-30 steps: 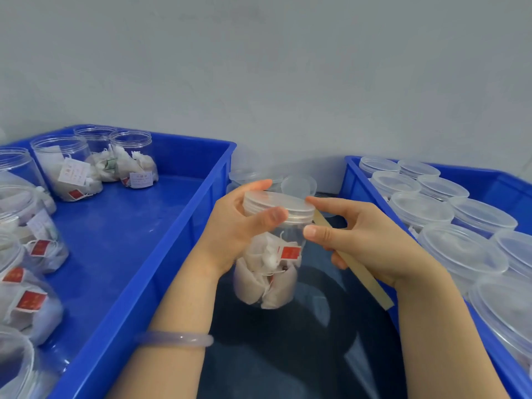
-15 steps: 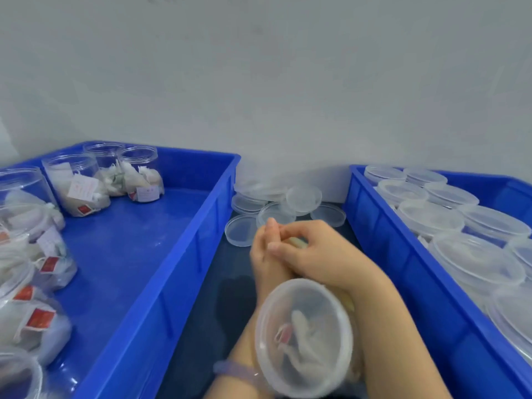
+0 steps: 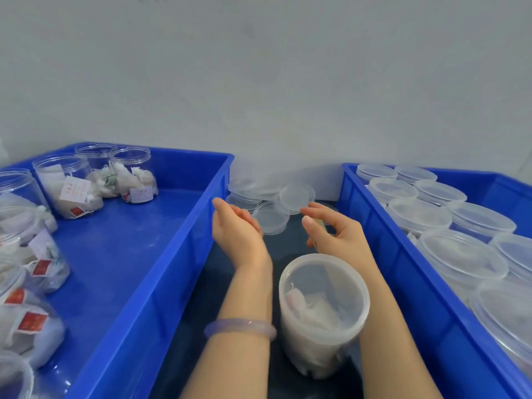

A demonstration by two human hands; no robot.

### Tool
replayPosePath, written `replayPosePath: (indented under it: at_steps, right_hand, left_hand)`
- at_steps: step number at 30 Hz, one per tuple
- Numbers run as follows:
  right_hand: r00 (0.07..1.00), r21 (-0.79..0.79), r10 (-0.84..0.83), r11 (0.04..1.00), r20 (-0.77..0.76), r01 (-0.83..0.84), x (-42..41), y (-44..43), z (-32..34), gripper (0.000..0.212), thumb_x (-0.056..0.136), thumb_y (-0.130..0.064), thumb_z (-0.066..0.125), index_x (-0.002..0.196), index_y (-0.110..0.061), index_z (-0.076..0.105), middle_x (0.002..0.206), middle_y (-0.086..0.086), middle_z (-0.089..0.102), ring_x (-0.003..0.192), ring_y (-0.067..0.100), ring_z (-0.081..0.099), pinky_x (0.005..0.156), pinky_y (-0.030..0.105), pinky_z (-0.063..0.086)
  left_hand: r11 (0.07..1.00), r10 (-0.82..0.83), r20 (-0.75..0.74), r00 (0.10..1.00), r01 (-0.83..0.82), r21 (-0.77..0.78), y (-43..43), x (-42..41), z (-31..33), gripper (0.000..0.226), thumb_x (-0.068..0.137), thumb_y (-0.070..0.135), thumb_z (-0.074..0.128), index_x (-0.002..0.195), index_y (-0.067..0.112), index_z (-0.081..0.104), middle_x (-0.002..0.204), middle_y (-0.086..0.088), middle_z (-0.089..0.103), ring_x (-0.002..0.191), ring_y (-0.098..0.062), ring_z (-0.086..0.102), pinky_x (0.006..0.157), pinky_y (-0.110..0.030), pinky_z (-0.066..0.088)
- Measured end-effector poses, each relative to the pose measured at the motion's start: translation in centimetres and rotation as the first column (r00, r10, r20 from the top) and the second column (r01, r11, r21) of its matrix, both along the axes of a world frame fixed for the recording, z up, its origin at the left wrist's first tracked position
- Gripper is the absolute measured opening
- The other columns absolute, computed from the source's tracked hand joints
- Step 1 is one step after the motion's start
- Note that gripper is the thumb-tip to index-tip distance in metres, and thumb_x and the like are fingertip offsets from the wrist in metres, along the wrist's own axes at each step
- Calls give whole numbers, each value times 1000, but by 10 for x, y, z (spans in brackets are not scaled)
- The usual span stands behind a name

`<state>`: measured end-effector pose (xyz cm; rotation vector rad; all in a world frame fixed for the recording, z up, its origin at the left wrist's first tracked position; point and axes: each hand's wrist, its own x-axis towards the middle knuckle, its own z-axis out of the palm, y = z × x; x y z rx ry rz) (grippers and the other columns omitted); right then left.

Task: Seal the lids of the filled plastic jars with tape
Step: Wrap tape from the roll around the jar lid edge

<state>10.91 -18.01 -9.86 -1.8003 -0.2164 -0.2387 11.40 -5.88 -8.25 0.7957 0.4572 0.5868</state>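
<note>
**Jar stands nearer the body than either hand**

Jar [image 3: 324,309] is the landmark: one filled plastic jar, capped, upright on the dark surface, its long axis vertical so the lid faces the camera. It sits between the two forearms, just beside the right one, with the left forearm and its single bracelet [image 3: 240,326] on its other side.

Both hands are beyond the jar, on its far side. The left hand [image 3: 236,231] has straight fingers and holds nothing. The right hand [image 3: 336,234] has loosely curled fingers, and a pale sliver shows behind its thumb. Whether that is a tape strip pinched there I cannot tell. The right hand looks the nearer of the two to the jar. My judgement is that either hand must come back toward the body and meet the lid's edge from the side, since the seam circles the vertical axis.

Counts: one jar in work, and two blue crates. The left crate [image 3: 172,269] holds open filled jars [image 3: 131,174]: four in its far row, with more down its side cropped beyond counting. The right crate [image 3: 403,269] holds capped jars [image 3: 460,254], at least nine. Past the hands lies a heap of loose lids [image 3: 296,194], roughly six. No tape roll shows.
</note>
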Motion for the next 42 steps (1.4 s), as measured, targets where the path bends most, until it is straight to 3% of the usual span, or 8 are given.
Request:
replayPosePath:
  at_steps: [2, 4, 6, 8, 14, 19, 26, 42]
  right_hand:
    - [1000, 15, 11, 1000, 2, -11, 0, 0, -1, 13, 89, -26, 62, 99, -35, 68, 125, -16, 55, 110, 13, 59, 96, 37, 48]
    - [1000, 39, 27, 999, 3, -27, 1, 2, -2, 12, 89, -23, 64, 96, -31, 69, 120, -11, 56, 108, 10, 57, 95, 34, 44]
    - [999, 32, 35, 999, -1, -34, 2, 6, -1, 14, 89, -22, 64, 100, -29, 69, 126, -11, 55, 111, 3, 53, 98, 28, 40]
    - [1000, 1, 23, 1000, 15, -23, 1, 7, -2, 14, 90, -25, 62, 101, -32, 68, 132, -13, 53, 112, -1, 51, 99, 25, 39]
    - [999, -37, 39, 998, -33, -40, -12, -12, 0, 10, 89, -31, 63, 88, -39, 68, 130, -21, 51, 74, 3, 57, 51, 13, 48]
    - [997, -102, 57, 993, -48, -62, -21, -21, 3, 8, 86, -35, 66, 80, -40, 67, 133, -20, 48, 83, 6, 58, 48, 14, 46]
    - [990, -129, 118, 983, -73, -127, -30, -27, 2, 11, 72, -41, 73, 66, -34, 69, 131, -21, 49, 86, 4, 56, 48, 15, 44]
    - [958, -150, 252, 950, -138, -272, -24, -29, 6, 19, 76, -31, 75, 61, -24, 67, 126, -20, 55, 60, 0, 58, 48, 21, 43]
  left_hand:
    - [922, 10, 20, 1000, -17, 386, 6, -31, 13, 49, 90, 56, 37, 65, 15, 45, 58, 5, 48, 51, -10, 44, 48, -23, 34]
    - [435, -17, -3, 1000, 10, 901, 2, -72, 14, 53, 67, 76, 41, 79, 27, 56, 78, 16, 55, 73, -4, 52, 56, -26, 41]
    - [-186, 29, -151, 988, 154, 970, -12, -103, 11, 75, 49, 91, 37, 100, 38, 51, 95, 16, 41, 90, -10, 40, 66, -30, 40]
    - [-339, 34, -366, 930, 355, 871, -18, -115, 7, 81, 50, 91, 45, 115, 43, 38, 103, 14, 32, 98, -11, 30, 79, -31, 36]
    - [-193, -264, -518, 814, 481, 855, 56, -101, 18, 60, 78, 20, 63, 105, 69, 43, 150, 24, 12, 136, 3, 14, 102, -22, 24]
    - [-17, -195, -481, 855, 488, 873, 41, -98, -4, 68, 42, 69, 70, 100, 53, 39, 134, 19, 23, 109, 12, 39, 74, -19, 36]
    - [351, -219, -215, 952, 283, 893, 39, -74, -24, 67, 28, 67, 68, 87, 40, 50, 108, 34, 33, 92, 38, 27, 70, 9, 27]
    - [518, -456, -67, 887, 326, 791, 62, -55, -39, 49, 49, 31, 93, 81, 18, 58, 124, 11, 60, 115, -5, 57, 100, -38, 46]
